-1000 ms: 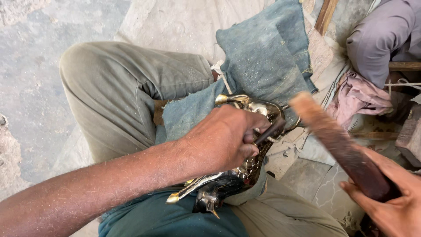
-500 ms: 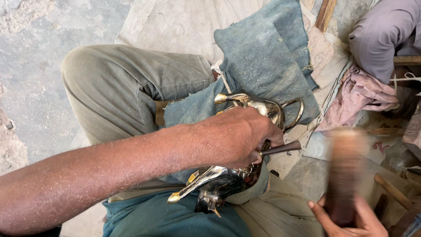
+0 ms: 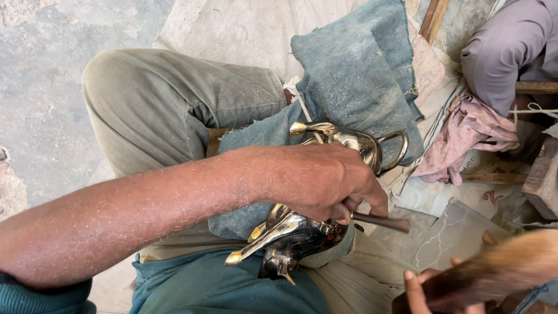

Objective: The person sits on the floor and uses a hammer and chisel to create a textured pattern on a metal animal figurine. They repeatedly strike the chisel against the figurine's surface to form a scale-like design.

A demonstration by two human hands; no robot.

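Note:
My left hand (image 3: 325,180) lies closed over a shiny brass animal-shaped figure (image 3: 290,232) resting in my lap on a blue denim cloth (image 3: 354,75). A thin dark metal rod (image 3: 381,221) sticks out to the right from under my fingers. The figure's curved horns and ring handle (image 3: 395,148) show above the hand. My right hand (image 3: 427,291) sits at the bottom right corner, gripping a long wooden piece (image 3: 500,270) that is blurred.
My bent knee in olive trousers (image 3: 163,110) fills the left middle. Another person's sleeve (image 3: 505,52) is at the top right, above a pink rag (image 3: 465,136). A wooden stick (image 3: 433,20) and paper scraps lie on the grey floor.
My right hand has dropped lower and swung the wooden piece from upright to lying nearly flat at the bottom right. My left hand keeps its hold on the figure.

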